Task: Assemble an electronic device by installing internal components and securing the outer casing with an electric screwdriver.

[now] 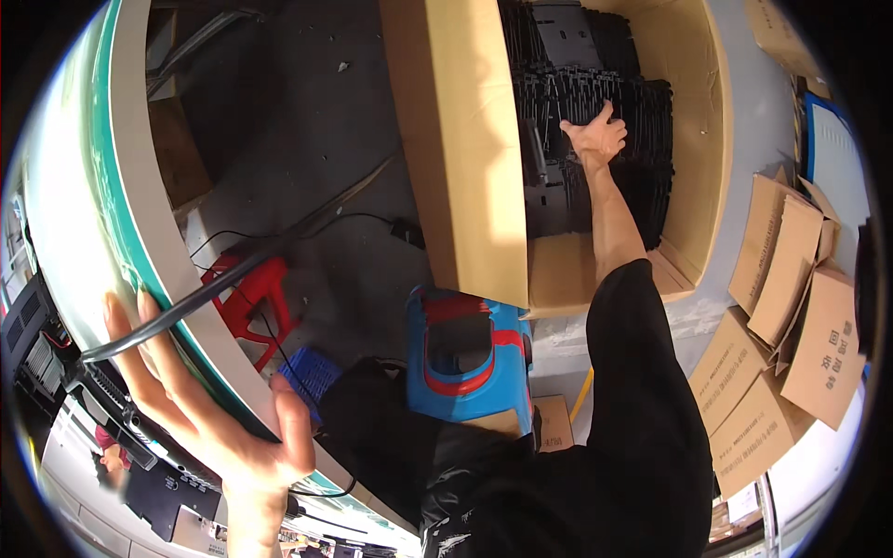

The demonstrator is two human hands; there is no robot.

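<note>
My right arm, in a black sleeve, reaches into a large open cardboard box [696, 139]. Inside stand several rows of thin black plastic parts [646, 130], packed tightly side by side. My right hand [598, 137] is over the middle row, fingers apart; whether the fingertips touch the parts cannot be made out. At the lower left, my left hand [219, 428] lies on the edge of a white table [113, 93] with a green border, its fingers stretched out. A thick black cable [214, 293] crosses those fingers. Neither hand visibly grips anything.
Between table and box are a red plastic stool [270, 293], a blue basket [313, 374] and a blue-and-red plastic item [465, 395]. Flattened cardboard boxes [772, 270] are stacked at the right. Black equipment [112, 400] stands on the table at the far left.
</note>
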